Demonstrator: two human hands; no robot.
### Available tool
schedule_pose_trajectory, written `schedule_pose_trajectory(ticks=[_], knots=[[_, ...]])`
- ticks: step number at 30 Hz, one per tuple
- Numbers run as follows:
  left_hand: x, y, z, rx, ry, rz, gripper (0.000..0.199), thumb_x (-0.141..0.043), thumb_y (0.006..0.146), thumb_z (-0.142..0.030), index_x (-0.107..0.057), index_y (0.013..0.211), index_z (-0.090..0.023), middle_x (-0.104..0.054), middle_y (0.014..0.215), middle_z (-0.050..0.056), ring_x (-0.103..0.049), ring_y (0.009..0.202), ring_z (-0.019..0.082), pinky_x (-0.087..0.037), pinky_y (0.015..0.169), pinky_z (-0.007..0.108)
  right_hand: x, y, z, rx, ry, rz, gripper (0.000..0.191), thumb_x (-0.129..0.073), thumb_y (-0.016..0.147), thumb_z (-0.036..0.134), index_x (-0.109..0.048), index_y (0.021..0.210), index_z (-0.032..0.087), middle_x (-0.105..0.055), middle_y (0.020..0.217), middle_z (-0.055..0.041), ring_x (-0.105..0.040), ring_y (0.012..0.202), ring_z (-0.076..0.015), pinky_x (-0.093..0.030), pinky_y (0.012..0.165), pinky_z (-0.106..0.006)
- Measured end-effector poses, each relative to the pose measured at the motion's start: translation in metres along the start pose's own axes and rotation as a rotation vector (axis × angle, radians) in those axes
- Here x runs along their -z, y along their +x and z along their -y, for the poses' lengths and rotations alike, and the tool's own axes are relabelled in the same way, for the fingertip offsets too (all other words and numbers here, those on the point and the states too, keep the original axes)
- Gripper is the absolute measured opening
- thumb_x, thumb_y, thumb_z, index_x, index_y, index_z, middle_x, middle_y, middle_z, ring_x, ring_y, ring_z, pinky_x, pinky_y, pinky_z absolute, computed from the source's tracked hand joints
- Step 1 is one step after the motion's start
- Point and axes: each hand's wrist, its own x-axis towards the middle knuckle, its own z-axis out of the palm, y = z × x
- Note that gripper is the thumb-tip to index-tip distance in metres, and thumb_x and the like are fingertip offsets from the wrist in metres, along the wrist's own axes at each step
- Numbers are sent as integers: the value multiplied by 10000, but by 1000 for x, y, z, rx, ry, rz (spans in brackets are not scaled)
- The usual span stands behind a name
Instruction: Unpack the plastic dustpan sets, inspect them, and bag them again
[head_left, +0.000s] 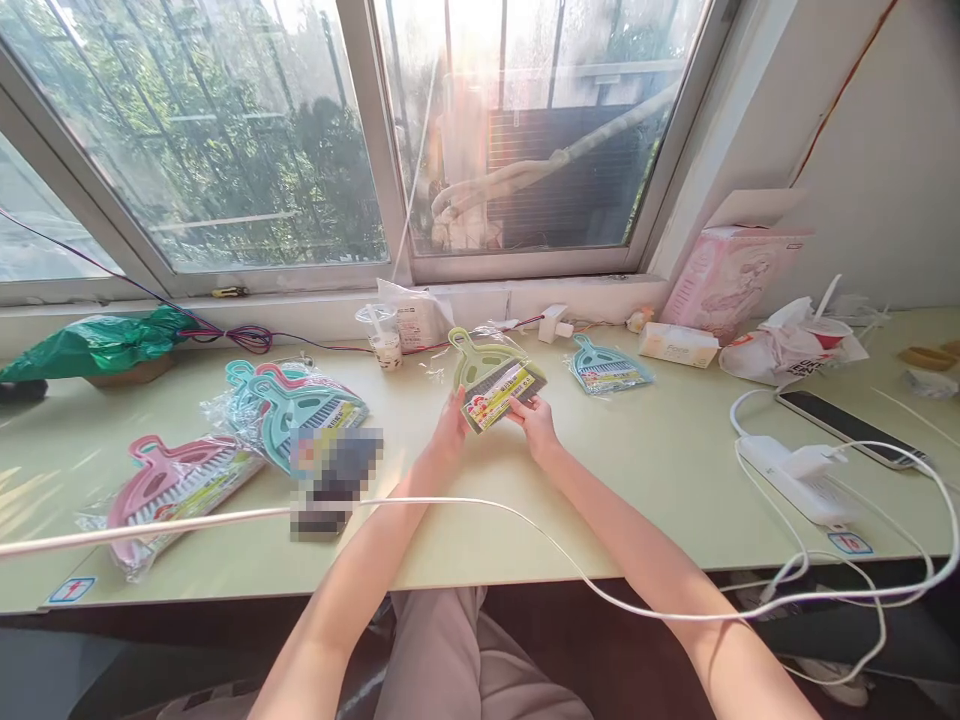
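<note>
Between my two hands I hold a green dustpan and brush set (pixel 491 375) with a yellow label, its looped handle pointing toward the window. My left hand (pixel 450 428) grips its lower left corner. On the lower right edge, my right hand (pixel 534 422) is closed with the thumb over the label. Left of my arms lie several similar sets in clear wrap, among them a teal set (pixel 281 415) and a pink set (pixel 161 485). A small blue set (pixel 606 368) lies flat to the right of my hands.
A white cable (pixel 480 503) crosses over my forearms to a power strip (pixel 795 480) at right, beside a phone (pixel 851 428). Along the window stand a drink cup (pixel 385 345), a tissue pack (pixel 679 343) and a pink box (pixel 739 275). A green bag (pixel 105 345) lies far left.
</note>
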Motion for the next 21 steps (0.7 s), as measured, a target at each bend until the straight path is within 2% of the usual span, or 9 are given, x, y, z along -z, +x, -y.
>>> schedule_pose_trajectory(ticks=[3, 5, 7, 9, 13, 16, 19, 21], knots=[[-10, -11, 10, 82, 178, 159, 730, -757, 750, -397, -433, 1387, -249, -559, 1371, 125, -640, 1099, 296, -496, 958, 471, 4, 4, 1, 46, 47, -74, 386, -834, 591, 321, -625, 883, 180, -726, 908, -38, -700, 905, -206, -592, 855, -332], [-14, -16, 15, 171, 253, 305, 733, -768, 744, -365, -441, 1391, -257, -538, 1391, 137, -637, 1103, 314, -487, 962, 487, 7, 7, 2, 70, 75, -111, 333, -816, 606, 296, -611, 846, 188, -721, 902, -34, -699, 898, -197, -596, 842, -313], [-14, -17, 17, 209, 262, 381, 683, -745, 768, -390, -471, 1378, -251, -534, 1392, 145, -599, 1164, 322, -461, 996, 482, 10, 11, 2, 75, 109, -156, 292, -801, 611, 266, -588, 800, 201, -717, 889, -26, -697, 907, -192, -602, 832, -304], [-10, -12, 14, 197, 206, 329, 638, -709, 790, -454, -500, 1351, -234, -554, 1363, 151, -566, 1211, 312, -428, 1036, 468, 13, 15, 3, 69, 146, -196, 270, -786, 611, 232, -571, 772, 210, -716, 879, -21, -693, 929, -191, -606, 828, -299], [4, 5, 3, 76, -18, 32, 613, -672, 796, -526, -515, 1319, -247, -583, 1315, 132, -577, 1197, 262, -414, 1054, 440, 13, 16, 4, 50, 164, -186, 247, -759, 614, 206, -590, 794, 207, -722, 904, -25, -694, 929, -193, -611, 813, -297], [5, 8, 2, 20, -78, 21, 554, -708, 776, -495, -574, 1242, -227, -610, 1278, 125, -611, 1135, 248, -446, 1027, 423, 6, 10, 0, 46, 122, -110, 262, -744, 627, 222, -612, 852, 197, -726, 960, -36, -701, 915, -198, -609, 807, -308], [-7, 0, 14, 24, -59, 5, 520, -774, 733, -406, -597, 1166, -179, -646, 1219, 120, -632, 1088, 248, -481, 994, 417, 1, 4, -3, 42, 67, -43, 272, -724, 650, 258, -616, 891, 192, -729, 981, -43, -706, 914, -210, -602, 814, -333], [-17, -6, 23, 16, -87, -34, 547, -793, 720, -364, -565, 1182, -181, -637, 1243, 109, -630, 1097, 241, -493, 986, 408, -1, 3, -4, 40, 53, -68, 243, -699, 668, 288, -611, 872, 191, -733, 946, -44, -711, 890, -220, -602, 799, -351]])
